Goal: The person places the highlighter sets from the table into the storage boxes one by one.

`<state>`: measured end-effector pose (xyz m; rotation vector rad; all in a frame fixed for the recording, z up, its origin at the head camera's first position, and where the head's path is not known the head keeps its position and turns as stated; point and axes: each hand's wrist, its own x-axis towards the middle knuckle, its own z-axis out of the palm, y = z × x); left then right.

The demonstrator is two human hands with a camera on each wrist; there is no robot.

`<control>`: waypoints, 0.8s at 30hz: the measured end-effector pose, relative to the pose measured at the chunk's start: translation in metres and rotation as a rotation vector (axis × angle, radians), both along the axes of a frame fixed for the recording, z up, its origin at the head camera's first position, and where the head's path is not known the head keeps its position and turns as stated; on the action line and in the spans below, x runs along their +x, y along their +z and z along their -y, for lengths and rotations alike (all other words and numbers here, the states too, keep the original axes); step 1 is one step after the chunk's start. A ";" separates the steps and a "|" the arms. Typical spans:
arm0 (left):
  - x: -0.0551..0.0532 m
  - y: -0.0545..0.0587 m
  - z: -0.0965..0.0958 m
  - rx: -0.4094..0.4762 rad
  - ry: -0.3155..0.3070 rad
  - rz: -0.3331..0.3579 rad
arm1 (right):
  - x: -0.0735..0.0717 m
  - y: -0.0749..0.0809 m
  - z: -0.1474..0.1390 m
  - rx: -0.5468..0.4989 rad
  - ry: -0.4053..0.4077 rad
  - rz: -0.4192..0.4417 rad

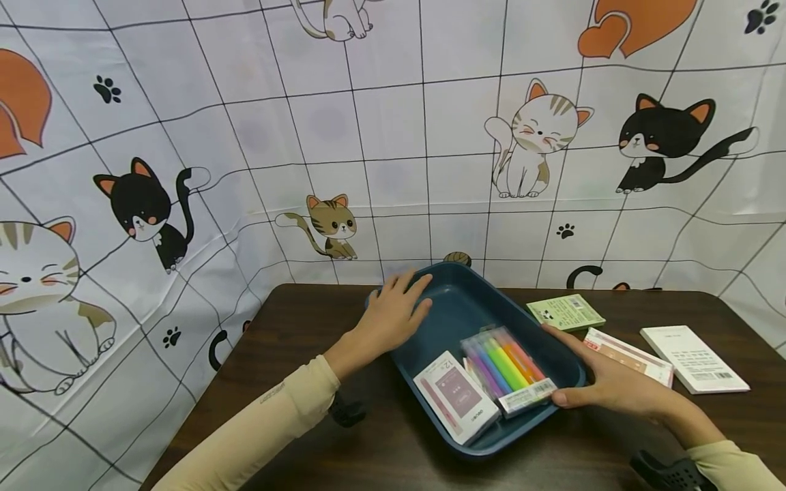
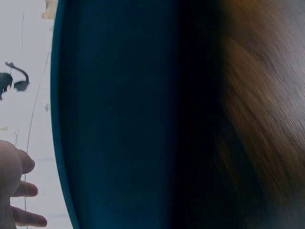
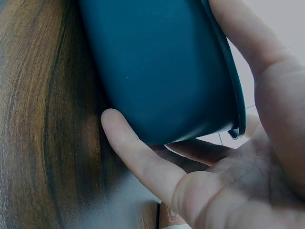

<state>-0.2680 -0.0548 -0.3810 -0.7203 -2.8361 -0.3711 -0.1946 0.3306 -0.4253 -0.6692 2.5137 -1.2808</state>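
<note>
A dark blue plastic tray sits at an angle on the table. Inside its near end lie a small white box with a mauve label and a clear pack of bright colored pens. Over the tray's far left rim, my left hand is spread with its fingers extended. My right hand grips the right near corner, thumb at the rim. In the right wrist view, a finger runs along the base of the tray's outer wall.
To the tray's right lie a green card-like packet, a slim white and orange box and a larger white box. The dark wooden table ends at a white grid-patterned cloth printed with cats.
</note>
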 end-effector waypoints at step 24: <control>-0.039 -0.035 0.084 0.131 0.189 0.095 | -0.001 -0.002 0.000 0.020 -0.010 0.020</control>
